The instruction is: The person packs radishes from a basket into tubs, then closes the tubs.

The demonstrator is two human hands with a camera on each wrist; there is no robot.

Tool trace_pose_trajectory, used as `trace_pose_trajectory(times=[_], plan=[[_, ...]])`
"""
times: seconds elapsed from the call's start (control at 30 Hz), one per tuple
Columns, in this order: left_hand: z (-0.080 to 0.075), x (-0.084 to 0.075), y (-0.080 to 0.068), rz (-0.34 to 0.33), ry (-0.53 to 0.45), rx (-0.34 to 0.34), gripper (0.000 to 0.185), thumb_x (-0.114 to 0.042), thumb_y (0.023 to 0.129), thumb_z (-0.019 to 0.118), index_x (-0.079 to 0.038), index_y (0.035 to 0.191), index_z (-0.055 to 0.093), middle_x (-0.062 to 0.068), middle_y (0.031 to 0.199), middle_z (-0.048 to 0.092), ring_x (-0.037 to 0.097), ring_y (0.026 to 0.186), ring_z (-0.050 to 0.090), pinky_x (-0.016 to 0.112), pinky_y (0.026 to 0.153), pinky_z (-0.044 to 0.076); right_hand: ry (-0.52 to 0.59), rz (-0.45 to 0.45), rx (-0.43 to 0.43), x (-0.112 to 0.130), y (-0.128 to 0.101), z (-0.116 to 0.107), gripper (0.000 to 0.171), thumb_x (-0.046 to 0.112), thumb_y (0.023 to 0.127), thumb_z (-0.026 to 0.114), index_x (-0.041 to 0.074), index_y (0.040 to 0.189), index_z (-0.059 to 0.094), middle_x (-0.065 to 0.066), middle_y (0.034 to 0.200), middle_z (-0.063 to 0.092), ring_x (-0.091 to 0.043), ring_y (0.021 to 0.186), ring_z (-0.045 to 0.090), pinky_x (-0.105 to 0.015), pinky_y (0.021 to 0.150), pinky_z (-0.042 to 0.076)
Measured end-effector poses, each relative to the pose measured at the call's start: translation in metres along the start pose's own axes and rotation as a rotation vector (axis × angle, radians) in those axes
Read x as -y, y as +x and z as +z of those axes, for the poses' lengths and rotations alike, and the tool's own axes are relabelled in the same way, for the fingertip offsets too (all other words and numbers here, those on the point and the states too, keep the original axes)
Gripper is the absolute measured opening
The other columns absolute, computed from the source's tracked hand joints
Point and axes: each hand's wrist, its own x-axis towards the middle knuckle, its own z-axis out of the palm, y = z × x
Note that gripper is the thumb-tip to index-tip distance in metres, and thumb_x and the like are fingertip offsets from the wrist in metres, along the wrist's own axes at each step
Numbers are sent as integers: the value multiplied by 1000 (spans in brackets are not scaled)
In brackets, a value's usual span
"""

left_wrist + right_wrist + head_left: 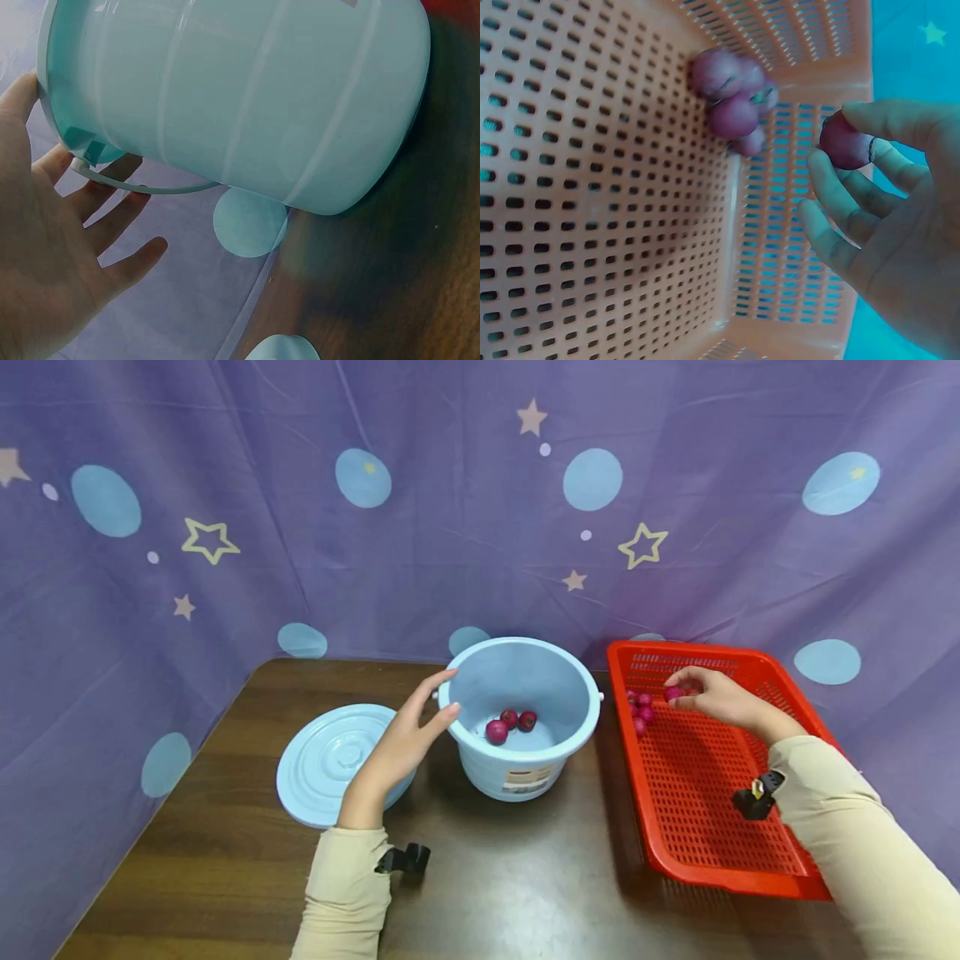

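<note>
Red round fruit (pixel 672 693) pinched in the right hand (pixel 712 696), over the far end of the red perforated plastic tray (pixel 705 793).
The left hand (pixel 401 743), fingers straight, rests against the pale blue plastic bucket (pixel 521 718) holding three fruits (pixel 510 723); more fruits (pixel 641 712) lie clustered in the tray, and a round blue lid (pixel 322 764) lies to the left.

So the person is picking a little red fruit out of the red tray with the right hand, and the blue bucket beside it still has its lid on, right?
Not quite. The blue bucket is open: the head view shows three red fruits inside it, and its lid lies flat on the table to its left. The rest holds: the right hand pinches a small red fruit over the red tray.
</note>
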Motion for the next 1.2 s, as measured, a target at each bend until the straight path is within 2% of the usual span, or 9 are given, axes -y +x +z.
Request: trace_pose_trajectory(times=[0.1,0.27,0.33,0.43,0.6,0.73,0.9,1.07,1.2], plan=[[-1,-2,-1,-14,-5,7,54,-41,102,53,-36,152,34,-4,159,27,22,144,25,59,113,23,8,-11,-1,8,-4,1,32,11,94,67,-7,119,58,-16,107,67,-22,96,60,-29,79,49],[-1,-13,-3,-22,-10,27,56,-32,103,53,-23,155,33,5,160,26,27,146,22,59,114,21,15,-16,-5,18,-11,0,34,18,96,66,-3,122,59,-14,108,68,-23,97,63,-31,81,50],[-1,-14,-2,-24,-10,27,57,-32,103,54,-22,155,33,5,160,26,26,146,21,59,114,20,17,-25,-10,22,-12,-1,34,20,96,66,-1,123,60,-13,109,68,-23,98,63,-30,82,50],[-1,-7,0,-20,-6,18,56,-36,103,54,-29,154,33,0,160,26,23,147,20,59,114,18,40,-48,-26,29,-14,-3,36,22,96,67,0,124,60,-13,112,66,-20,99,62,-28,82,51],[0,3,3,8,3,3,53,-44,102,53,-40,151,34,-7,159,27,20,146,20,60,114,18,173,-68,-38,41,-15,-7,40,19,97,66,0,131,57,-19,123,61,-7,99,63,-24,84,53],[0,5,3,18,-1,-5,53,-46,101,52,-42,150,34,-8,158,28,21,146,22,62,113,19,220,-93,-85,55,-15,-9,41,19,96,66,1,132,56,-16,121,64,-1,98,62,-18,84,51],[1,5,2,17,4,-4,53,-47,101,52,-42,151,34,-8,158,28,22,145,23,63,112,21,241,-154,-116,76,-17,-5,39,16,96,67,0,130,58,-15,117,66,-3,99,63,-16,83,50],[0,5,2,22,-11,0,53,-46,101,53,-41,151,34,-8,158,28,21,145,24,61,112,23,283,-191,-91,95,-14,4,38,14,95,69,2,129,59,-15,117,65,-12,98,64,-21,82,53],[0,4,2,21,-19,3,53,-45,101,53,-40,151,34,-8,158,28,20,144,25,60,112,24,263,-242,-81,108,-11,11,36,14,94,69,4,128,61,-13,113,66,-21,89,65,-26,75,54]])
